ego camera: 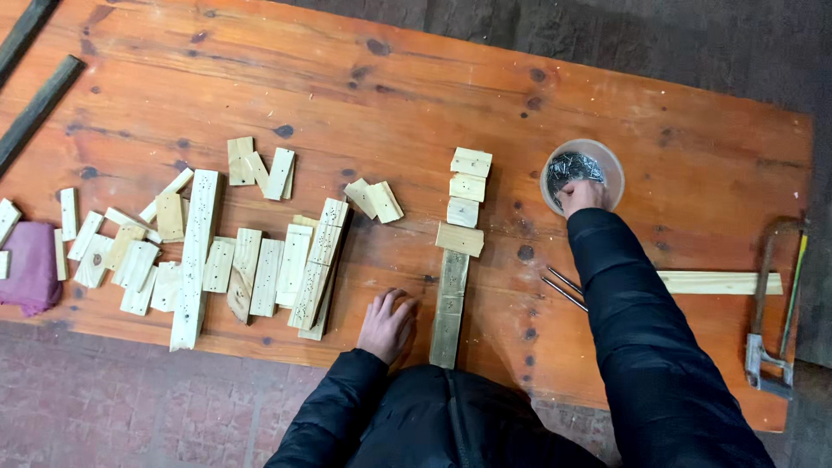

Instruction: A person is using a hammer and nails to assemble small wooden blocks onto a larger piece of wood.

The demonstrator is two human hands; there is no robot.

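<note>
Scene: a person in a dark jacket is leaning over a long orange-brown wooden table, seen from a camera on their head.

Right hand: the right hand is reaching into a clear plastic cup standing toward the far right part of the table. The fingers are dipping into a dark tangle of small nails; whether they are pinching any yet is hidden by the hand itself.

Left hand: the left hand is resting near the table's near edge, fingers loosely curled and released, holding nothing, just beside a long wooden strip.

Strip and blocks: the strip is lying at right angles to the near edge, with a column of four small wooden blocks running on from its far end toward the far edge.

How the nails are likely handling: they are looking light, stiff, thin and sharp-tipped, probably prone to clumping and slipping. A fingertip pinch along a shaft or under a head is seeming the safest hold.

How the cup is likely handling: it is looking thin and light, so it may be tipping easily.

Also on the table: a scatter of pale wood offcuts is spreading over the left half, a purple cloth is lying at the left edge, two long metal rods and a flat wooden slat are lying right of the strip, and a hacksaw is lying at the right edge.
</note>
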